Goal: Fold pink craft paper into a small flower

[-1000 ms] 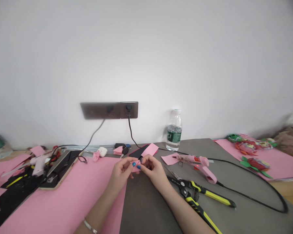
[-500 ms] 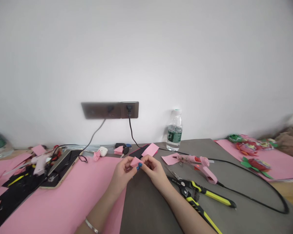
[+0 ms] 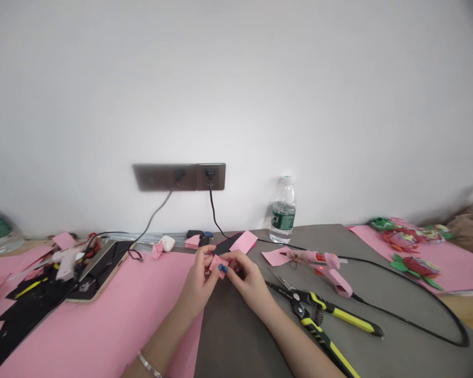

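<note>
A small piece of pink paper (image 3: 216, 262) is pinched between both hands at the middle of the view, its surface creased. My left hand (image 3: 199, 278) grips its left side with thumb and fingers. On the other side, my right hand (image 3: 244, 275) holds the right edge, fingers curled and the blue-nailed thumbs nearly touching at the paper's lower part. Just behind the hands lies a flat pink paper piece (image 3: 244, 242) on a dark item. Another pink piece (image 3: 275, 256) rests to the right, under the tip of a pink glue gun (image 3: 313, 258).
Yellow-black pliers (image 3: 299, 307) lie right of my right forearm. A water bottle (image 3: 283, 212) stands by the wall. At left are a large pink sheet (image 3: 142, 304), a phone (image 3: 102, 273) and paper scraps. Paper flowers (image 3: 415, 266) lie at far right, beyond the black cable (image 3: 418, 286).
The small pink paper has been folded or pinched further and looks more creased. My fingers have shifted around it, with the right fingers curled more over its top.
</note>
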`<control>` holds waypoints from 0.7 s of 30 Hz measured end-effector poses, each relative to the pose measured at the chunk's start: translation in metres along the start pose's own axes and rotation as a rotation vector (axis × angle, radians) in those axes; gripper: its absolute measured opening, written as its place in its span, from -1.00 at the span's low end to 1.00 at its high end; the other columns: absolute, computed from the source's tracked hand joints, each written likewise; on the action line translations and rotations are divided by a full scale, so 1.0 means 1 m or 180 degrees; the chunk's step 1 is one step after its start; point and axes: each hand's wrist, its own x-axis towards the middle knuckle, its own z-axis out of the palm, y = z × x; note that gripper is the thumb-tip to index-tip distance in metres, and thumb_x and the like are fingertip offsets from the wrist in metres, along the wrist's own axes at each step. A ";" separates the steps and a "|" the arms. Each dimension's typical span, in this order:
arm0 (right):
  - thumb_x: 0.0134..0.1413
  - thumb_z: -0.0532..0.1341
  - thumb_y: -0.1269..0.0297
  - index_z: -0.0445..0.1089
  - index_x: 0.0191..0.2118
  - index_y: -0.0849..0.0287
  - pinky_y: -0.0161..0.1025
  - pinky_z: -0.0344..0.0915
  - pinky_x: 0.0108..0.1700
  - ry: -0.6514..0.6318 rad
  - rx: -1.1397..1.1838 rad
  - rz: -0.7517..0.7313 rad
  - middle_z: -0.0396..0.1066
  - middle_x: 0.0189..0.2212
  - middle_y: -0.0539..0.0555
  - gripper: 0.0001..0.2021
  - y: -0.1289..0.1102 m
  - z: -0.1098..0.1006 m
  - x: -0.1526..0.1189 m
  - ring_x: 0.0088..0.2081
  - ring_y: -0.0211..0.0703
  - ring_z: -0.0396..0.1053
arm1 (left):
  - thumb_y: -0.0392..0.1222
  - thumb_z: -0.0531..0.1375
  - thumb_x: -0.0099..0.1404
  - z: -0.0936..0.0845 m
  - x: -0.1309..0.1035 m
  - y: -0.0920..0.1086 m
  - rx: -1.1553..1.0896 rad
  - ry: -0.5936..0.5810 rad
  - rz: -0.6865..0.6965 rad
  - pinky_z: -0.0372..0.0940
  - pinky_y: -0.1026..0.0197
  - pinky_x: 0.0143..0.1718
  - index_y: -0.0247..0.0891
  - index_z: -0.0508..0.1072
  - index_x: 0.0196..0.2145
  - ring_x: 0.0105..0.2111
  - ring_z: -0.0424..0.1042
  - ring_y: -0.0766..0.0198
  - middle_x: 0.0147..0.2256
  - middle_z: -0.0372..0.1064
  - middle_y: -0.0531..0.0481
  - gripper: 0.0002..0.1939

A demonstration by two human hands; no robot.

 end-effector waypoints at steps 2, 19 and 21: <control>0.10 0.18 0.34 0.42 -0.22 0.16 -0.29 0.17 -0.40 0.0033 0.0124 0.0103 0.33 -0.46 -0.01 -0.87 0.002 -0.001 0.000 -0.47 -0.22 0.24 | -0.16 0.07 0.34 0.000 0.000 -0.001 -0.0067 0.0008 -0.0061 0.22 0.34 -0.53 -0.17 0.14 -0.01 -0.47 0.36 0.32 -0.40 0.37 0.07 -0.72; 0.07 0.18 0.48 0.53 -0.34 0.07 -0.23 0.28 -0.25 0.0375 0.0259 -0.0382 0.39 -0.27 0.10 -0.80 -0.001 -0.005 0.002 -0.20 -0.09 0.38 | -0.02 0.33 0.11 -0.001 0.009 0.002 -0.1119 0.0373 -0.0455 0.43 0.28 -0.45 -0.24 0.39 -0.20 -0.50 0.37 0.36 -0.50 0.26 0.14 -0.64; 0.10 0.20 0.43 0.51 -0.32 0.09 -0.23 0.28 -0.26 0.0427 0.0310 -0.0331 0.41 -0.29 0.10 -0.85 0.001 -0.005 0.002 -0.22 -0.09 0.38 | 0.00 0.32 0.11 0.000 0.008 0.005 -0.1129 0.0358 -0.0397 0.44 0.28 -0.44 -0.22 0.41 -0.20 -0.50 0.38 0.36 -0.50 0.25 0.15 -0.65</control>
